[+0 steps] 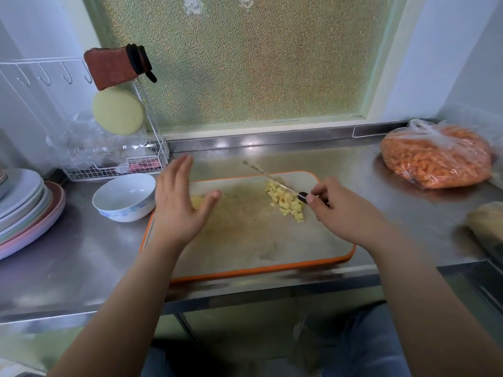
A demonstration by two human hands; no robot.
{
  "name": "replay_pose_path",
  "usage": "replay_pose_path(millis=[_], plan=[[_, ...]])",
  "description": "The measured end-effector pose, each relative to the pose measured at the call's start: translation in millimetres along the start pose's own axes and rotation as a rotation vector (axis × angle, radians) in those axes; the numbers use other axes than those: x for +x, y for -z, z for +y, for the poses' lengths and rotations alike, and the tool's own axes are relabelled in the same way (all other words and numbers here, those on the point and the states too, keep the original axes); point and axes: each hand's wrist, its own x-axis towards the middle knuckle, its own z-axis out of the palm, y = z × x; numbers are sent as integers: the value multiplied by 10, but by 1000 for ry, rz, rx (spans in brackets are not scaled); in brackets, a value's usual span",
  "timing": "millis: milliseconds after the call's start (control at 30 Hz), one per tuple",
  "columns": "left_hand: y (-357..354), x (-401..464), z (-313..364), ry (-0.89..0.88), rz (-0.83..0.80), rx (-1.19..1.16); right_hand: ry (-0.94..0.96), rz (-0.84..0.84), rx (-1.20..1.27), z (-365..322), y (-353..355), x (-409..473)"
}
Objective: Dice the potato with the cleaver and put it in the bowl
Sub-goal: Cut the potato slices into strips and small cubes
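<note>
A pile of yellow potato dice [285, 201] lies on the far right part of the orange-rimmed cutting board [245, 240]. The cleaver [268, 176] stands on edge just behind the dice, its blade seen thin from above, and my right hand [345, 210] grips its dark handle. My left hand [181, 202] hovers over the board's left end with straight, spread fingers, holding nothing. A yellow potato piece [196, 201] shows partly under its palm. The white bowl [125, 197] stands left of the board and looks empty.
A stack of pastel plates [24, 208] sits at the far left. A wire rack [114, 164] with plastic wrap and sponges stands behind the bowl. A bag of orange pieces [435, 156] lies at the right, and a blurred yellowish object [487, 221] near the right edge.
</note>
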Motion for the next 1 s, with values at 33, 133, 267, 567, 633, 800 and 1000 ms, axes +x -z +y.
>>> replay_pose_path(millis=[33, 133, 267, 567, 633, 800, 1000], plan=[[12, 14, 130, -129, -6, 45, 2, 5, -24, 2, -11, -25], [-130, -40, 527, -309, -183, 169, 4, 8, -99, 11, -91, -83], [-521, -151, 927, -387, -441, 293, 22, 19, -157, 17, -224, -126], [-911, 72, 959, -370, -757, 357, 39, 51, -174, 170, -178, -204], [-935, 152, 907, -345, -808, 368, 26, 49, -176, 235, -116, -228], [-972, 273, 789, -335, -846, 358, -15, 48, -209, 345, 40, -282], [-1025, 241, 717, -294, -873, 347, -34, 21, -225, 418, 213, -334]])
